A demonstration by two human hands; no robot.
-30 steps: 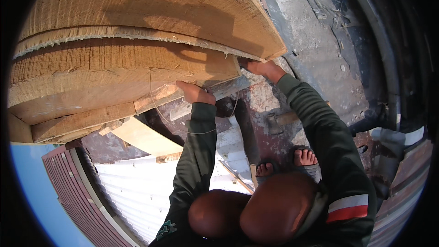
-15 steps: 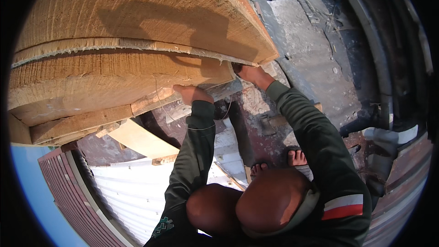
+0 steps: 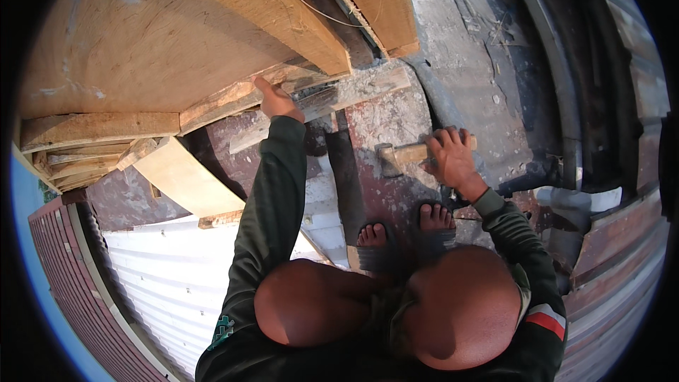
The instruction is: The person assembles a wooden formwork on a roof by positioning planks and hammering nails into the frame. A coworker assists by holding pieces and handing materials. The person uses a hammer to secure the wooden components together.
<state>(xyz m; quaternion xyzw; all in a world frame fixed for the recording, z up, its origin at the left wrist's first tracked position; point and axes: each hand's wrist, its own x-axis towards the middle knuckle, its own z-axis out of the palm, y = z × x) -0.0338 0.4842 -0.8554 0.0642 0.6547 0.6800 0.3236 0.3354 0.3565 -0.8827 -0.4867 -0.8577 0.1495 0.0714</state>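
My left hand (image 3: 279, 102) is closed on the lower edge of a wooden frame, on a rough batten (image 3: 219, 105) that borders a plywood panel (image 3: 155, 42). One finger or thumb lies over the batten's top; the others are mostly hidden. To the right, my right hand (image 3: 453, 159) is over the wooden handle of a hammer (image 3: 410, 153) that lies on the roof sheet, its fingers bent around the handle. The hammer's metal head points left. Above my left hand, a thick wooden beam (image 3: 283, 10) slants across the panel.
A loose grey plank (image 3: 325, 107) lies just below the frame. My sandalled feet stand on the worn metal roof (image 3: 382, 124). A pale plywood strip (image 3: 187, 177) and white corrugated sheets (image 3: 155, 262) lie lower left. Curved metal gutters (image 3: 559, 56) run along the right.
My right hand has left the frame's edge and moved down and right onto the hammer. The wooden beams have shifted upward in view, baring the panel. My left hand still holds the frame's edge.
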